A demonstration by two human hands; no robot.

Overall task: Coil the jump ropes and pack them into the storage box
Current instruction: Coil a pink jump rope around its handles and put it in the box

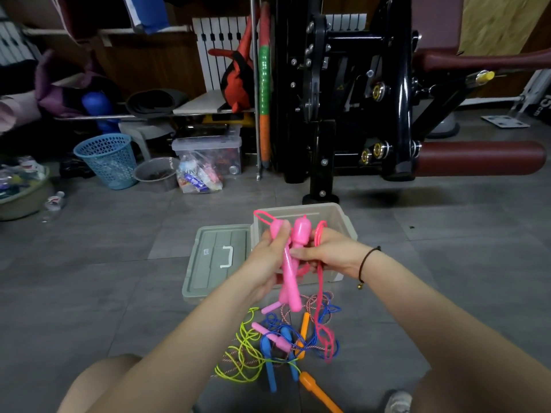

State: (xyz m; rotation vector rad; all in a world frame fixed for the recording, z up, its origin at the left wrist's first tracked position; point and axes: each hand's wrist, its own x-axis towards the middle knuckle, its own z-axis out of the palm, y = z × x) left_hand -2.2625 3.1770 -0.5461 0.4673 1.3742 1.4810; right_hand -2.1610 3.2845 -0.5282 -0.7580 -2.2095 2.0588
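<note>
Head view: gripping pink handles (290, 263) w/ left hand (264, 259) + right hand (329, 251), near storage box (343, 220). Leaving other ropes (283, 344) uncoiled, so prob. early stage.

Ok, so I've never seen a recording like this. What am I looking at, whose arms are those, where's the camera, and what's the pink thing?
There is no machine at work here. This is a single picture from a camera worn on a person's head, looking forward and down, so the two bare arms are the wearer's own. The left hand and the right hand both grip a pink jump rope around its handles, holding it up in front of an open storage box that sits on the grey floor. The box's lid lies flat beside it, on the left. Nearer the person, a tangle of other ropes lies on the floor, with blue, orange and pink handles and yellow-green cord. The black exercise machine behind is only background.
</note>
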